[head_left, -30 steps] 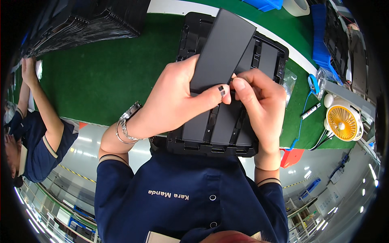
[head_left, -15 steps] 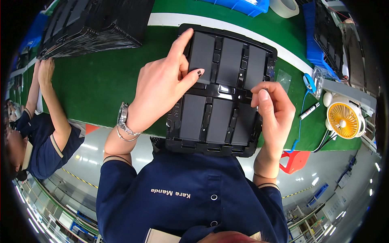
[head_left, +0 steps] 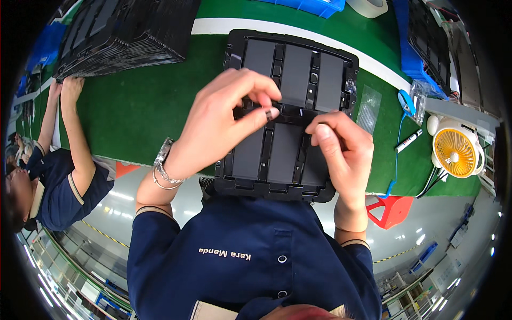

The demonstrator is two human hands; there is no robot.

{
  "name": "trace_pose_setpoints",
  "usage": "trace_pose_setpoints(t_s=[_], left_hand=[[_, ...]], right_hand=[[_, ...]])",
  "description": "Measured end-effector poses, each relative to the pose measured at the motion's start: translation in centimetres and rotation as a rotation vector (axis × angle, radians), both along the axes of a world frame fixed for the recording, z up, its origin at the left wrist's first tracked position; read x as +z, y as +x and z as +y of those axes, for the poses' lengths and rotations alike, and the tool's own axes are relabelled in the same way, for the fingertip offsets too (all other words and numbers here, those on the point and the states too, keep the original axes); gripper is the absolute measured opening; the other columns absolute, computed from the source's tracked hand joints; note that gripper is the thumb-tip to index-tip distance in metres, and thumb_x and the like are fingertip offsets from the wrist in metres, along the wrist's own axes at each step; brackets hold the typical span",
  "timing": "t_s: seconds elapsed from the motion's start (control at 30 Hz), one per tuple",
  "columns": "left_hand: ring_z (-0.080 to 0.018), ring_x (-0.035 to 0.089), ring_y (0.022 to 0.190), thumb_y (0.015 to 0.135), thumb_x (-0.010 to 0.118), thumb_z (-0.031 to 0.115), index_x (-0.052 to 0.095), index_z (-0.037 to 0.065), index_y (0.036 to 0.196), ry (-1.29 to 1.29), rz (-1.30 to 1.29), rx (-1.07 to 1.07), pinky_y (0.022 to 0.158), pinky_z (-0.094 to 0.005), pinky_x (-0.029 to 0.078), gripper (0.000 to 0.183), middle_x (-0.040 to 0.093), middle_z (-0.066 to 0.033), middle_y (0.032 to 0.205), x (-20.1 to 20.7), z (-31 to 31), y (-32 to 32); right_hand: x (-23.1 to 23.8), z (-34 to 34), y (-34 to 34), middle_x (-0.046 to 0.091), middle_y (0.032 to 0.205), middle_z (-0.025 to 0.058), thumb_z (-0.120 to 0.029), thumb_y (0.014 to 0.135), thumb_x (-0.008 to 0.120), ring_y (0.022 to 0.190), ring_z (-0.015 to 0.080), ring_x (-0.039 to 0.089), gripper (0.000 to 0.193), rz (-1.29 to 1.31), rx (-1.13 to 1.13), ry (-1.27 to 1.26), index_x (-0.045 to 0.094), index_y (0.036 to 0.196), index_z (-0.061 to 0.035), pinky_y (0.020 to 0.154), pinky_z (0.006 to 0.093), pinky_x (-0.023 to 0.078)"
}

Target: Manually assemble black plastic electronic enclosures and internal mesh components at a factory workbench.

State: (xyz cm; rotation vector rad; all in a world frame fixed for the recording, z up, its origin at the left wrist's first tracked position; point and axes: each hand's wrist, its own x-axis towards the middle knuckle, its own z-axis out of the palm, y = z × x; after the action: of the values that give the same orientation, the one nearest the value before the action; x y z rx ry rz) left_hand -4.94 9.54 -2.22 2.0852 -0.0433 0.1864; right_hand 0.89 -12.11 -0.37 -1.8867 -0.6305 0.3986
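Observation:
A black moulded tray (head_left: 256,188) lies in front of me, with several flat dark-grey rectangular panels (head_left: 296,74) set in two rows. Over its left middle hovers my left hand (head_left: 226,114), index finger bent toward the thumb with a gap between them. Small dark squares show on that thumb's tip. My right hand (head_left: 346,152) is above the tray's right middle, thumb and index finger pinched together. Whatever may be in this pinch is too small to make out. The hands hide parts of the panels beneath them.
A tall stack of black trays (head_left: 122,45) stands at the far left, touched by a co-worker's hands (head_left: 72,90). Rightward lie a clear plastic bag (head_left: 369,109), a marker (head_left: 409,141), a blue coiled-cord strap (head_left: 406,102) and a small fan (head_left: 454,153). Blue bins (head_left: 314,6) edge the back.
My left hand has come down from the tray's upper left corner, its index finger bending in toward the thumb. The right hand has shifted slightly left, still pinched.

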Motion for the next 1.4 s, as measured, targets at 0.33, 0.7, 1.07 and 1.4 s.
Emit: trace_pose_setpoints(t_s=[0.33, 0.7, 1.07, 1.4], left_hand=[[-0.0086, 0.052, 0.075, 0.081, 0.070, 0.002, 0.061, 0.004, 0.090, -0.445, 0.218, -0.167, 0.067, -0.0238, 0.042, 0.013, 0.060, 0.0003, 0.083, 1.2, -1.4, -0.5], [-0.0125, 0.055, 0.074, 0.076, 0.069, 0.001, 0.060, 0.005, 0.086, -0.240, 0.074, -0.172, 0.066, -0.0266, 0.042, 0.015, 0.062, -0.0002, 0.082, 1.1, -1.5, -0.2], [-0.0239, 0.054, 0.100, 0.068, 0.080, 0.011, 0.062, 0.010, 0.099, 0.514, -0.158, -0.135, 0.080, -0.0367, 0.046, 0.036, 0.058, -0.0026, 0.101, -1.4, -1.6, 2.8], [-0.0204, 0.058, 0.061, 0.081, 0.074, 0.027, 0.059, 0.015, 0.119, 0.525, 0.029, -0.073, 0.057, -0.0303, 0.046, 0.042, 0.058, -0.0042, 0.069, -0.8, -0.4, 4.7]], right_hand=[[-0.2, 1.0, -1.1, 0.055, 0.068, 0.0071, -0.006, 0.087, 0.069, 0.054, 0.0180, 0.054, 0.007, -0.190, 0.099, 0.017, 0.065, 0.087, 0.0004, 0.049, 0.0309, 0.042], [-0.6, 0.9, -0.9, 0.054, 0.066, 0.0059, -0.006, 0.082, 0.071, 0.049, 0.0196, 0.052, 0.011, -0.344, 0.142, -0.036, 0.062, 0.077, -0.0018, 0.045, 0.0328, 0.041], [-0.5, -0.5, -0.2, 0.057, 0.065, 0.0063, -0.003, 0.078, 0.070, 0.049, 0.0172, 0.052, 0.011, -0.325, -0.069, 0.059, 0.061, 0.073, 0.0006, 0.045, 0.0292, 0.039], [-1.1, -2.3, -0.1, 0.054, 0.064, 0.0033, -0.002, 0.085, 0.064, 0.050, 0.0076, 0.041, 0.015, -0.127, -0.169, 0.172, 0.058, 0.072, 0.0025, 0.047, 0.0242, 0.030]])
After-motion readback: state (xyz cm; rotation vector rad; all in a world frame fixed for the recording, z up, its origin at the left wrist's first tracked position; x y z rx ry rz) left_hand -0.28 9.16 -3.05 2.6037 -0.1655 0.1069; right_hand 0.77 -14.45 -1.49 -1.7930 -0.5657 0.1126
